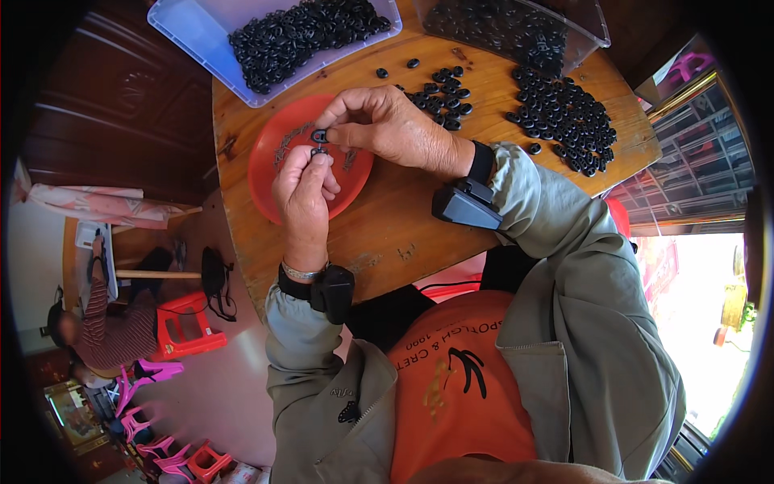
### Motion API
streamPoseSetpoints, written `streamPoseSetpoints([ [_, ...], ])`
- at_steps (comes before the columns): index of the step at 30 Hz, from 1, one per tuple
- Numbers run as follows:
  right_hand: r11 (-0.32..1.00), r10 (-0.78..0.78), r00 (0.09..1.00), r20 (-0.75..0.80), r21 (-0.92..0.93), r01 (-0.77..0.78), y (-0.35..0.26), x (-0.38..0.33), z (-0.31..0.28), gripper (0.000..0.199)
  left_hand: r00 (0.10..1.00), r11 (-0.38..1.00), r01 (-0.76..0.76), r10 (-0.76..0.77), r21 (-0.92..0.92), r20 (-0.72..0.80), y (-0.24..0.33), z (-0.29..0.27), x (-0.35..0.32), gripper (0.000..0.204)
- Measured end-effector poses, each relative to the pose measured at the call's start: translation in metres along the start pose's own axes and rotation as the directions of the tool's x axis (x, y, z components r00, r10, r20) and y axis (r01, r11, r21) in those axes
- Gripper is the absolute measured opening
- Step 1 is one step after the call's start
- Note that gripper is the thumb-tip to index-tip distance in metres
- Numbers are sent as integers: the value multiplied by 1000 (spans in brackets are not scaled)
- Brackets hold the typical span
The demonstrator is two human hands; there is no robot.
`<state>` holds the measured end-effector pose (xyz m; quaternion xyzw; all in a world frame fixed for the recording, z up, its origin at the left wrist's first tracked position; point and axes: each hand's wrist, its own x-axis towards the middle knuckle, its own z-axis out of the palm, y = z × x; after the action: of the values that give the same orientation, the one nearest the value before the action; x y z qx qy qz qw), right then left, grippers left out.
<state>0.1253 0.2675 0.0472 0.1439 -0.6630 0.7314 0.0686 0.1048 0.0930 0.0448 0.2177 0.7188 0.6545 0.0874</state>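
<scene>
Above a red-orange plate (264, 168), my two hands meet at a small black oval part with a hole (320, 136). The thumb and fingers of my right hand (395, 129) pinch this part from the right. Just beneath it, my left hand (305, 189) is closed, thumb against forefinger, on a small dark piece (319, 151) touching or nearly touching the oval part. Its exact kind is hidden by the fingertips. Many tiny thin metal pieces (289, 145) lie on the plate, partly covered by my hands.
A pale plastic bin (189, 40) of black parts stands far left; a clear bin (601, 32) with more stands far right. Loose black oval parts (564, 121) cover the wooden table's (403, 242) right side. At left are a seated person (113, 327) and a red stool (187, 327).
</scene>
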Motion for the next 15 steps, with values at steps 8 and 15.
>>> streamPoseSetpoints([
  [8, 998, -40, 999, 12, -55, 41, 3, -1, 3, 14, 1000, 1000, 2, -2, -5, -6, -1, 1, 0, 18],
  [15, 993, 34, 999, 35, -111, -30, -2, -1, 3, 14, 1000, 998, 19, -20, -53, -11, -1, 4, -2, 16],
])
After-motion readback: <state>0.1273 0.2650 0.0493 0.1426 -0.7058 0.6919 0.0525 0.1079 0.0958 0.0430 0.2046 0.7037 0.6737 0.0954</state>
